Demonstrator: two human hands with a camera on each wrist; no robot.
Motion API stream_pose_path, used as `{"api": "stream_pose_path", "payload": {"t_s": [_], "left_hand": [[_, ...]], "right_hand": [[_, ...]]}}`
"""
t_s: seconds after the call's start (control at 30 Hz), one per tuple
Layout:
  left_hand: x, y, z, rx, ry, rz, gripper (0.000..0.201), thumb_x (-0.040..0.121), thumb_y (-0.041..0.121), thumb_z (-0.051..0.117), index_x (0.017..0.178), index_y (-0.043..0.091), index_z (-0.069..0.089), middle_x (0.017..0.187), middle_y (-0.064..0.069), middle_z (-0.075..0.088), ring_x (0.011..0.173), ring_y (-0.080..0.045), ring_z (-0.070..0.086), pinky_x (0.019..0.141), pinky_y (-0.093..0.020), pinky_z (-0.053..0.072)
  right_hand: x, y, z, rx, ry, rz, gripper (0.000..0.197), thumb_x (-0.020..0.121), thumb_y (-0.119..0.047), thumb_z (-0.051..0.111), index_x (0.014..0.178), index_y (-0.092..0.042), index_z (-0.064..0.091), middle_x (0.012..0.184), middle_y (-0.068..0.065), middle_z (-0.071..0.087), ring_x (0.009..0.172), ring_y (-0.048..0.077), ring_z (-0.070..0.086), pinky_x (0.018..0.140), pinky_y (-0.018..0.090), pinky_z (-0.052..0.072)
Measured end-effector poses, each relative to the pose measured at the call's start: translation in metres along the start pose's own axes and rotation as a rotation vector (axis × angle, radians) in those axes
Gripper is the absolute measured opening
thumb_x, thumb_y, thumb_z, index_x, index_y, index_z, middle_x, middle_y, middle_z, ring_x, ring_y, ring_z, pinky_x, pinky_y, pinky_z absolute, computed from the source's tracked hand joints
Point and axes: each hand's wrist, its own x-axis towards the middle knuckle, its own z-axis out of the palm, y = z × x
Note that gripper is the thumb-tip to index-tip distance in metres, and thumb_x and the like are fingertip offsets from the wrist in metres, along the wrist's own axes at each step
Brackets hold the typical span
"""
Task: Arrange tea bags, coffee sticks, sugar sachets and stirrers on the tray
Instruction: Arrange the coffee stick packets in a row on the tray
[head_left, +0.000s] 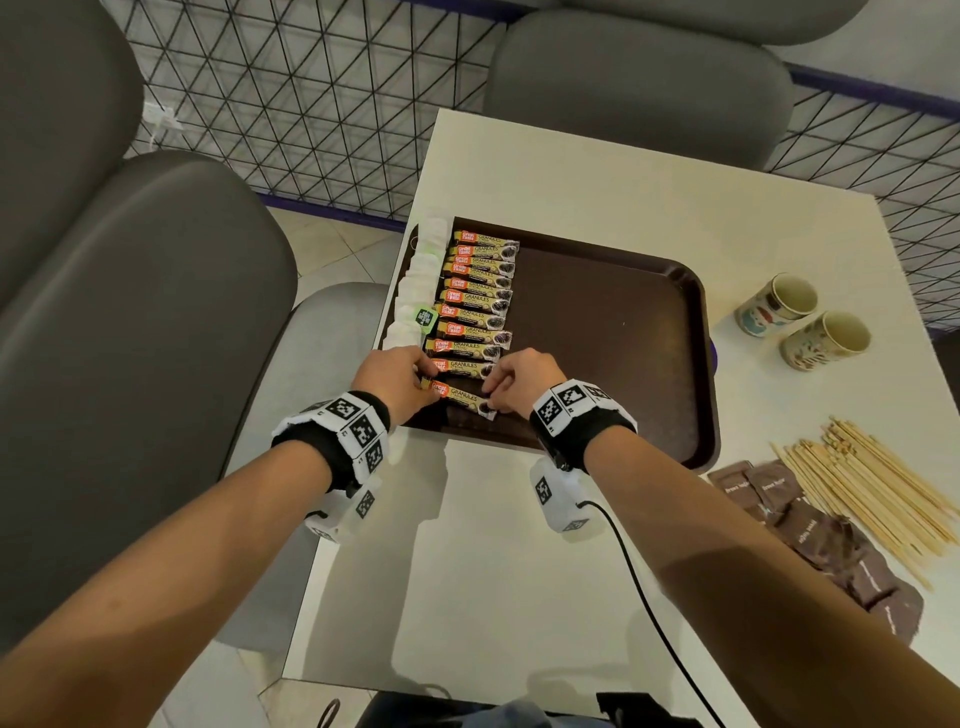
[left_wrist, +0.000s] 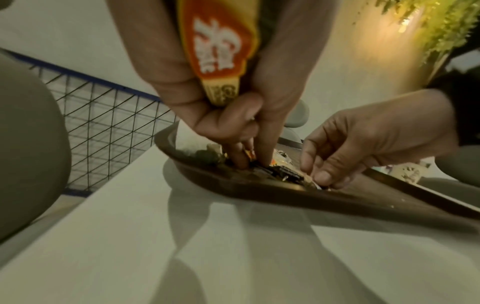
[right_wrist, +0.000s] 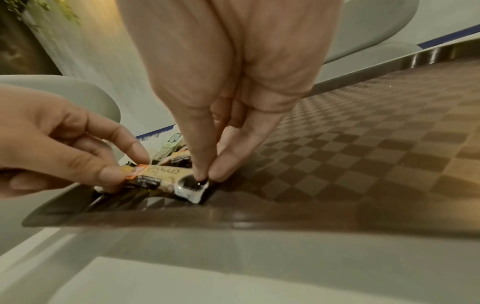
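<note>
A brown tray (head_left: 597, 338) holds a column of white tea bags (head_left: 415, 291) along its left edge and, beside them, a column of several coffee sticks (head_left: 475, 301). Both hands are on the nearest coffee stick (head_left: 460, 396) at the tray's near left corner. My left hand (head_left: 415, 382) pinches its orange end (right_wrist: 132, 169) between thumb and forefinger. My right hand (head_left: 493, 395) pinches its dark end (right_wrist: 192, 185) with fingertips down on the tray. A second coffee stick (left_wrist: 218, 47) is tucked in my left palm. Brown sugar sachets (head_left: 810, 535) and wooden stirrers (head_left: 872, 493) lie on the table at the right.
Two paper cups (head_left: 779, 304) (head_left: 826, 340) lie on their sides right of the tray. The tray's right half (right_wrist: 363, 144) is bare. Grey chairs stand to the left and beyond the white table (head_left: 519, 571); a wire-mesh partition runs behind.
</note>
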Motion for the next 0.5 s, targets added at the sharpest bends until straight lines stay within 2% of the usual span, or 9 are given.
{"api": "stream_pose_path", "payload": {"t_s": [0.07, 0.13, 0.2, 0.23, 0.37, 0.5], "left_hand": [[0.0004, -0.002, -0.0001, 0.037, 0.009, 0.008, 0.028, 0.08, 0.022, 0.075, 0.105, 0.021, 0.062, 0.085, 0.001, 0.06, 0.081, -0.015, 0.055, 0.077, -0.023, 0.045], [0.0016, -0.0041, -0.0001, 0.063, 0.011, 0.008, 0.031, 0.079, 0.022, 0.076, 0.106, 0.021, 0.061, 0.096, -0.004, 0.062, 0.083, -0.017, 0.055, 0.078, -0.025, 0.046], [0.0021, -0.0048, 0.0, 0.089, 0.012, 0.011, 0.031, 0.079, 0.021, 0.076, 0.106, 0.021, 0.06, 0.102, -0.006, 0.063, 0.085, -0.018, 0.056, 0.078, -0.026, 0.048], [0.0023, -0.0049, 0.0005, 0.106, 0.012, 0.016, 0.031, 0.08, 0.021, 0.076, 0.106, 0.021, 0.06, 0.105, -0.006, 0.064, 0.087, -0.019, 0.057, 0.079, -0.027, 0.049], [0.0036, -0.0048, 0.0033, 0.153, 0.017, 0.043, 0.034, 0.082, 0.02, 0.073, 0.113, 0.019, 0.058, 0.114, -0.008, 0.064, 0.099, -0.024, 0.06, 0.086, -0.032, 0.051], [0.0061, -0.0044, 0.0045, 0.172, 0.042, 0.071, 0.031, 0.083, 0.018, 0.071, 0.112, 0.017, 0.058, 0.115, -0.009, 0.063, 0.101, -0.026, 0.059, 0.087, -0.033, 0.049]], "right_hand": [[0.0011, -0.0007, 0.001, 0.0, 0.028, 0.001, 0.013, 0.08, -0.003, 0.068, 0.081, -0.015, 0.072, 0.092, 0.002, 0.068, 0.089, 0.016, 0.067, 0.079, 0.024, 0.056], [0.002, -0.0016, 0.0016, 0.001, 0.052, -0.006, 0.014, 0.081, -0.002, 0.066, 0.081, -0.014, 0.072, 0.092, 0.003, 0.069, 0.086, 0.015, 0.067, 0.068, 0.019, 0.053], [0.0024, -0.0028, 0.0024, -0.017, 0.074, -0.019, 0.016, 0.081, -0.002, 0.063, 0.079, -0.015, 0.071, 0.092, 0.003, 0.07, 0.084, 0.015, 0.067, 0.058, 0.014, 0.048], [0.0026, -0.0032, 0.0026, -0.022, 0.085, -0.024, 0.018, 0.082, -0.002, 0.061, 0.078, -0.016, 0.071, 0.092, 0.003, 0.07, 0.084, 0.016, 0.067, 0.058, 0.014, 0.048], [0.0057, -0.0037, 0.0035, -0.002, 0.134, -0.022, 0.019, 0.081, 0.0, 0.062, 0.074, -0.017, 0.069, 0.086, 0.002, 0.067, 0.087, 0.019, 0.067, 0.076, 0.028, 0.056], [0.0097, -0.0021, 0.0043, 0.014, 0.18, -0.036, 0.031, 0.081, -0.001, 0.061, 0.061, -0.024, 0.06, 0.091, 0.005, 0.071, 0.08, 0.017, 0.064, 0.075, 0.029, 0.056]]}}
